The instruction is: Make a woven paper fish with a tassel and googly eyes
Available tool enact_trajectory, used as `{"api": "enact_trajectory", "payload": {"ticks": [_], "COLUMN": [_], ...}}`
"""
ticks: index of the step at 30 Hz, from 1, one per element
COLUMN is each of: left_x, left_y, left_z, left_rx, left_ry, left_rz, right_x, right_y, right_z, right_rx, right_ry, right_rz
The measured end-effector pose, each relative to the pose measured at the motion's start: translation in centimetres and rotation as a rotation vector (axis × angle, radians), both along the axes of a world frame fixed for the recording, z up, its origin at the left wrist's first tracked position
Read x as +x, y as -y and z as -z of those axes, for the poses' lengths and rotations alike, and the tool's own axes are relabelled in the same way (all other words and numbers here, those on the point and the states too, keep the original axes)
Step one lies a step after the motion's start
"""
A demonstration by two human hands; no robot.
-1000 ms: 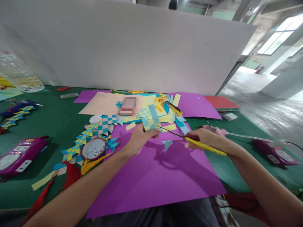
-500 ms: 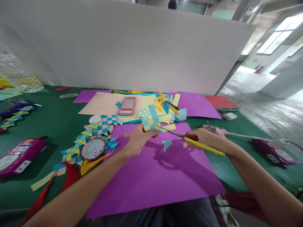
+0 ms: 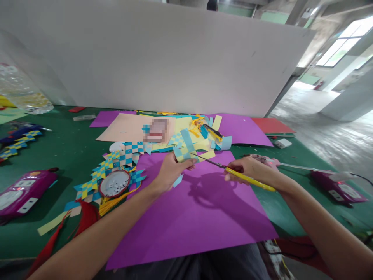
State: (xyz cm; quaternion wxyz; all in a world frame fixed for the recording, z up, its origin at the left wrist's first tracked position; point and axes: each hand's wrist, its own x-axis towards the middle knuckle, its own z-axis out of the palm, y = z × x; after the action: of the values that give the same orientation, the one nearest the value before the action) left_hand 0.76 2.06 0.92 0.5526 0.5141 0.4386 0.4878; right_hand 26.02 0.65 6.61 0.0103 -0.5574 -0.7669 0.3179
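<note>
Between the thumb and fingers of my left hand (image 3: 171,171) is a woven paper piece (image 3: 183,153) in light blue and yellow, with strip ends sticking out. My right hand (image 3: 243,170) grips yellow-handled scissors (image 3: 250,179). Their dark blades point left and reach the right edge of the woven piece; whether they are parted is hard to see. Under my left hand, a light blue paper scrap (image 3: 178,180) shows partly. Both hands are above a large purple paper sheet (image 3: 192,221).
Woven paper fish (image 3: 101,167), a dish of small dark-and-white bits (image 3: 114,183) and red tassels (image 3: 87,217) lie at left. A glue gun (image 3: 269,161) is beside my right hand. Paper strips, a cutter (image 3: 214,133) and a white board (image 3: 163,58) stand behind.
The light blue scrap has moved left, from the open purple sheet to under my left hand. Both hands, the scissors and the woven piece have hardly shifted.
</note>
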Motion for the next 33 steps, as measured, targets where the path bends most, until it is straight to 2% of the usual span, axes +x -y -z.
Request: {"api": "enact_trajectory", "payload": {"ticks": [15,29,33], "left_x": [0.1,0.1,0.1], "left_y": [0.0,0.1,0.0], "left_z": [-0.3,-0.2,-0.2], "left_rx": [-0.035,-0.038,-0.037], "left_ry": [0.072,0.072,0.086], "left_rz": [0.006,0.014,0.007], "right_x": [-0.2,0.3,0.5], "right_y": [0.1,-0.1,-0.4], "right_z": [-0.1,0.6,1.1], "right_rx": [0.103,0.132,0.131], "right_ry": [-0.009,0.068,0.038], "right_rz": [-0.016,0.014,-0.034]}}
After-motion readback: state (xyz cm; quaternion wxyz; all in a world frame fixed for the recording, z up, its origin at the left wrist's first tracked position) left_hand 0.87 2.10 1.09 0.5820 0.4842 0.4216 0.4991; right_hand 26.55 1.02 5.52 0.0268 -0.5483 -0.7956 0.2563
